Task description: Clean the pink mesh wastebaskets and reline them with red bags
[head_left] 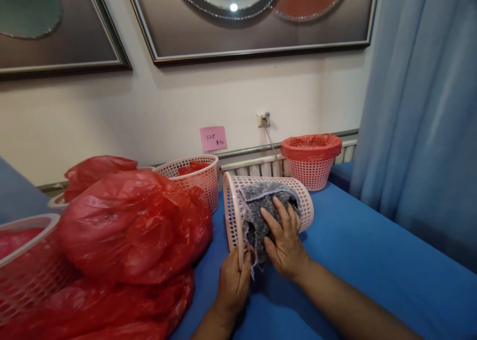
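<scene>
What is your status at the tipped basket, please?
Left hand gripping basket rim. Right hand spread on grey cloth, against basket's side. Basket lying sideways. Red bags heaped to the left.

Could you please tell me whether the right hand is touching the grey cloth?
Touching: the head view shows the right hand pressed against the grey cloth, fingers spread over it with no visible gap.

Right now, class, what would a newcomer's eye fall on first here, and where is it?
The shiny red plastic heap on the left probably stands out first. Right of it, a pink basket lies on its side on the blue surface, the left hand gripping its rim, the right hand on a grey cloth against it.
</scene>
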Motion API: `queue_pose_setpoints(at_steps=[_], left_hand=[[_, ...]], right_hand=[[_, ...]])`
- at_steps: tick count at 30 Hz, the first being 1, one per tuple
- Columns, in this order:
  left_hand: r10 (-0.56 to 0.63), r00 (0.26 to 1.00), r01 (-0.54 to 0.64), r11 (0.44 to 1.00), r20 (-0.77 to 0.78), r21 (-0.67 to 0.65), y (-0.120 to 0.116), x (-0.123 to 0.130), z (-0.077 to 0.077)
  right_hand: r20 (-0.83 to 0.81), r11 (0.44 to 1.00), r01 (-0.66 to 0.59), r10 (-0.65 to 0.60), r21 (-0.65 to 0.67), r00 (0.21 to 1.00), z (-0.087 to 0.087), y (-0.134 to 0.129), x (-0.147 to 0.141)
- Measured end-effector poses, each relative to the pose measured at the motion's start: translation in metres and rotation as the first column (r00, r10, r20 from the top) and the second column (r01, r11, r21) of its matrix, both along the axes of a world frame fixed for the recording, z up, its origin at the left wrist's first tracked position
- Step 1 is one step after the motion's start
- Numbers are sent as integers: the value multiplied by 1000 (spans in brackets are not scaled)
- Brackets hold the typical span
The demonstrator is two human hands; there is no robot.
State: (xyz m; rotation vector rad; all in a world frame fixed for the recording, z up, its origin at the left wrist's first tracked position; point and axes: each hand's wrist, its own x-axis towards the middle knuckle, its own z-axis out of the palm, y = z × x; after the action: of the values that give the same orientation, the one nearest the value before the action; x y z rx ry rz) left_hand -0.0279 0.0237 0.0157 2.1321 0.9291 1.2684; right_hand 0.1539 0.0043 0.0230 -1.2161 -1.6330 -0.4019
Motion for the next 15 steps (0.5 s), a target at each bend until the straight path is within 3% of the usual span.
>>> queue_pose_setpoints(at_steps=[5,8,12,15], left_hand=[[-36,998,37,999,-52,23,0,2,-6],[-34,996,36,999,-78,25,0,5,-9],[-35,996,39,998,-81,57,2,9,-15],[-43,996,51,994,-76,100,4,11,-17]], right_hand=[[-128,994,105,-99,42,987,-10,11,28],[-249,991,137,-133,-3,959,-10,13,38],[-189,992,86,-102,-92,977,-16,9,29],[-99,1000,7,-9,-24,995,-18,0,10]])
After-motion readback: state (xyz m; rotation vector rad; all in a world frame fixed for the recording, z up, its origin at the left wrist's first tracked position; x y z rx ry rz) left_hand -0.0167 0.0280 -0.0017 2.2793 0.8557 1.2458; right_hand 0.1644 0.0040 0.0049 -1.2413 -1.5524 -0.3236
